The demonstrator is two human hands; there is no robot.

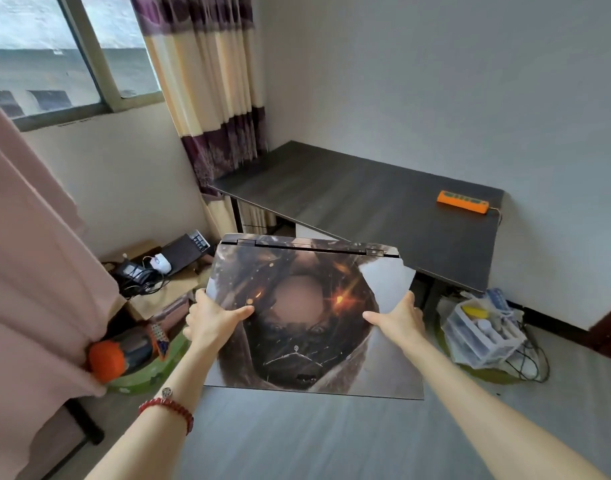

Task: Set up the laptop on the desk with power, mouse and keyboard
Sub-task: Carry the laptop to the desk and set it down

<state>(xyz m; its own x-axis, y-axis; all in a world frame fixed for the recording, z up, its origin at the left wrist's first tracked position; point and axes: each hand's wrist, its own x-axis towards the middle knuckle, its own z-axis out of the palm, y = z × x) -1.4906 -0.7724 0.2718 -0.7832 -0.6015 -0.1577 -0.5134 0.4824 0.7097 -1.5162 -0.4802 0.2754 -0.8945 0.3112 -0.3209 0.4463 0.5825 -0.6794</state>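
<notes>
I hold a closed laptop (307,327) with a dark printed skin on its lid, flat in the air in front of the desk. My left hand (214,318) grips its left edge, thumb on the lid. On the right edge my right hand (399,318) grips the same way. The dark wooden desk (352,199) stands ahead against the wall, with an orange power strip (463,201) near its right end. On boxes at the left lie a white mouse (161,263), a keyboard (199,240) and a black power adapter with cables (137,277).
A clear plastic drawer box (484,332) with cables sits on the floor under the desk's right end. Cardboard boxes (158,299) and an orange-and-green toy (124,355) crowd the left floor. Pink fabric (27,289) hangs at the left, a curtain (214,98) behind the desk.
</notes>
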